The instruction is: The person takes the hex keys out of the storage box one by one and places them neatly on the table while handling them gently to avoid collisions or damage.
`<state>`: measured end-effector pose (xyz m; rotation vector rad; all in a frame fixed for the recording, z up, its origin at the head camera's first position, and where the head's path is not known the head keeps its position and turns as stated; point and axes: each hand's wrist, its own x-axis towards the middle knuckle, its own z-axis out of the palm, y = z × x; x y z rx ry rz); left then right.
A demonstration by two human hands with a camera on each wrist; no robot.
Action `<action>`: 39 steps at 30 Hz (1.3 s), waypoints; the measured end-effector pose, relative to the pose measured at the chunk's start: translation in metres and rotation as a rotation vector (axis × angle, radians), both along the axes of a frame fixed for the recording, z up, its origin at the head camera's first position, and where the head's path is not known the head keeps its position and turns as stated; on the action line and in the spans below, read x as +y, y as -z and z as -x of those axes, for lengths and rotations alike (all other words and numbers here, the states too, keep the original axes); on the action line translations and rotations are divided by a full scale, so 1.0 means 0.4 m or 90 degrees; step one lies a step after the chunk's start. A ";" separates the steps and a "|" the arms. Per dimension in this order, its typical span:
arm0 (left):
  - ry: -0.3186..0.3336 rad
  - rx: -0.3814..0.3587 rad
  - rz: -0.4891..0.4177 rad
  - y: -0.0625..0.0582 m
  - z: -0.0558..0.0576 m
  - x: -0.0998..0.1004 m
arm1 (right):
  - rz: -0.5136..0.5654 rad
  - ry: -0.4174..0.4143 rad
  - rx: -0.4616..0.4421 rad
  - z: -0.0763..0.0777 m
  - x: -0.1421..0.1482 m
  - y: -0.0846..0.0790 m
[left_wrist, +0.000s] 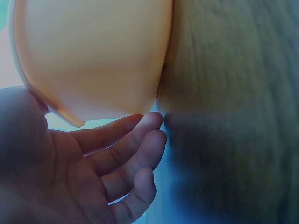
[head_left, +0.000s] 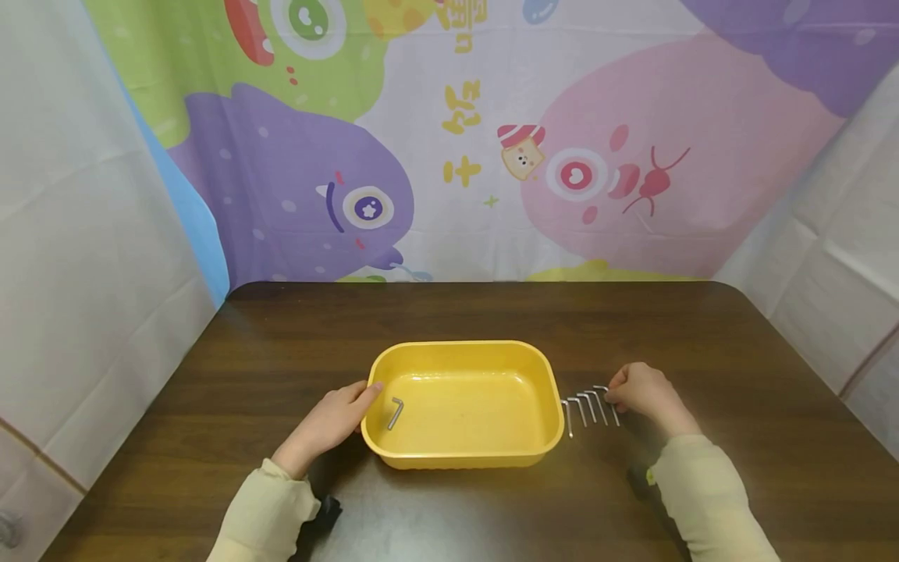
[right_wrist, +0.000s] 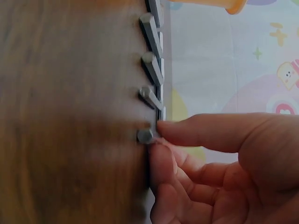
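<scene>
A yellow plastic tray (head_left: 463,460) sits in the middle of the table. My left hand (head_left: 330,419) holds its left side, thumb over the rim and fingers against the outer wall; in the left wrist view the fingers (left_wrist: 152,149) bend below the wall. One silver hex key (head_left: 396,414) lies inside the tray near that thumb. Right of the tray, several more hex keys (head_left: 582,411) lie in a slanted row on the table. My right hand (head_left: 642,390) pinches the rightmost hex key (right_wrist: 145,136) between thumb and index finger, at its bent end.
The dark wood table (head_left: 449,523) extends on all sides of the tray. A cartoon-printed cloth (head_left: 449,234) hangs behind its far edge, and pale cloth (head_left: 105,234) hangs along the left side. A dark strap piece (head_left: 326,515) shows by the left sleeve.
</scene>
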<state>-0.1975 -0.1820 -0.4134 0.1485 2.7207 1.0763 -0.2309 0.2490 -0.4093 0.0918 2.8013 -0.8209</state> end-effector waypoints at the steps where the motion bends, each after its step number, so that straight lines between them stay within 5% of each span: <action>1: 0.000 0.001 0.000 0.000 0.000 0.000 | 0.006 0.000 -0.003 -0.001 0.001 0.000; 11: -0.001 -0.003 0.000 0.001 0.001 0.003 | 0.002 -0.004 -0.007 -0.005 0.008 -0.014; 39: -0.006 0.005 -0.001 0.000 -0.001 0.001 | -0.010 -0.049 0.193 0.019 -0.094 -0.165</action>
